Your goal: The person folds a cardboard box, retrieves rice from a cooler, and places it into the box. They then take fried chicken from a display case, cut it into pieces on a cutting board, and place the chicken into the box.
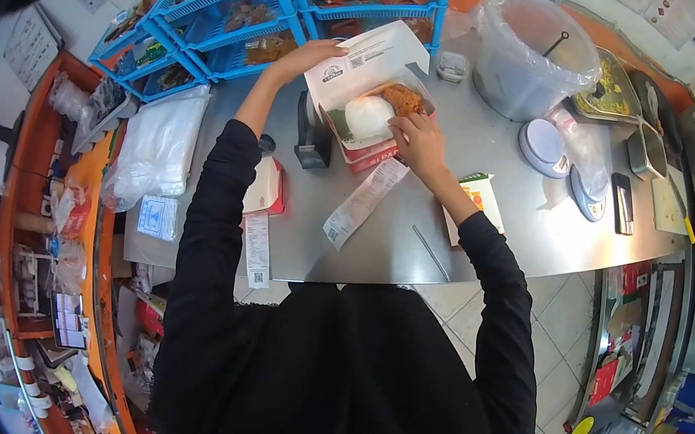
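Observation:
An open takeaway box [358, 162] with a white inside and red outer sides stands on the steel table, its lid [387, 51] raised. Inside lie a white rounded mound of rice [368, 120], a brown piece of fried chicken [402, 98] and something green at the left. My left hand [320, 57] grips the lid's upper left edge. Over the box's right side, my right hand [419, 143] has its fingers closed at the lower edge of the chicken, beside the rice; the fingertips are partly hidden. A long printed receipt [364, 202] hangs from the box's front.
A second red-and-white box [265, 186] with a receipt [257, 249] sits at left, near a black dispenser [313, 132]. Blue crates [232, 26] stand behind. Rightward are a lined bucket [525, 65], scales [545, 146], a phone [622, 203] and a knife [683, 213].

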`<state>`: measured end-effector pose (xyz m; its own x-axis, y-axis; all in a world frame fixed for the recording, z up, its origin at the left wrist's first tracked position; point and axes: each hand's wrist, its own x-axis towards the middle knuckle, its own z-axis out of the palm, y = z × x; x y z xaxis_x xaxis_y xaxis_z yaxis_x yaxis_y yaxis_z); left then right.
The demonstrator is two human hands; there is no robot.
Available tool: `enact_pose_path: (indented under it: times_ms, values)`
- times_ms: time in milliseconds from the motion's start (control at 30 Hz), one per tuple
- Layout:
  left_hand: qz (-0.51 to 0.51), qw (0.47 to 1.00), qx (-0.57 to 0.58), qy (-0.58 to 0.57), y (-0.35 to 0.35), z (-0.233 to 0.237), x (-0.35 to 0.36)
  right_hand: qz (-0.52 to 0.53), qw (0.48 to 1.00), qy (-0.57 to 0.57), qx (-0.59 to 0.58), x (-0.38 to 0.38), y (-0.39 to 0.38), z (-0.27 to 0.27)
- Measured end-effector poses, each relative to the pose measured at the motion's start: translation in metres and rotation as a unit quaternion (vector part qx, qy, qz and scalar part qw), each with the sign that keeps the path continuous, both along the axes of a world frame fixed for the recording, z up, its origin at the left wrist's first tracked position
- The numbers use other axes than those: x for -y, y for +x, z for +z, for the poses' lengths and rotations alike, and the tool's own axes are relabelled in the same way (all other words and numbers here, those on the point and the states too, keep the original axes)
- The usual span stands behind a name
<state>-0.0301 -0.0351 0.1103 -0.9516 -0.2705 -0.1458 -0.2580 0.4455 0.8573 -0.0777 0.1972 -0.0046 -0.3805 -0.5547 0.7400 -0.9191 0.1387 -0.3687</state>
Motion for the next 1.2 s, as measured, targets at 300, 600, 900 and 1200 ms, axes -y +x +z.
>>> enact_pose_path:
  times_ms: [300, 600, 900, 1200]
  values:
    - [-0.045, 0.948, -0.186, -0.253, 0.014, -0.008, 0.002, 0.085, 0.967, 0.227, 0.075, 0.006, -0.011, 0.023]
    - [0.184, 0.952, -0.229, -0.089, 0.195, -0.034, 0.077, 0.071, 0.98, 0.185, -0.028, -0.003, 0.017, 0.042]
    - [0.297, 0.775, 0.406, -0.381, 0.398, -0.117, 0.301, 0.004, 0.99, 0.123, -0.066, 0.081, 0.104, 0.097]
    - [0.089, 0.946, 0.021, -0.311, 0.409, -0.134, 0.32, 0.057, 0.978, 0.188, 0.068, 0.191, 0.24, 0.082]
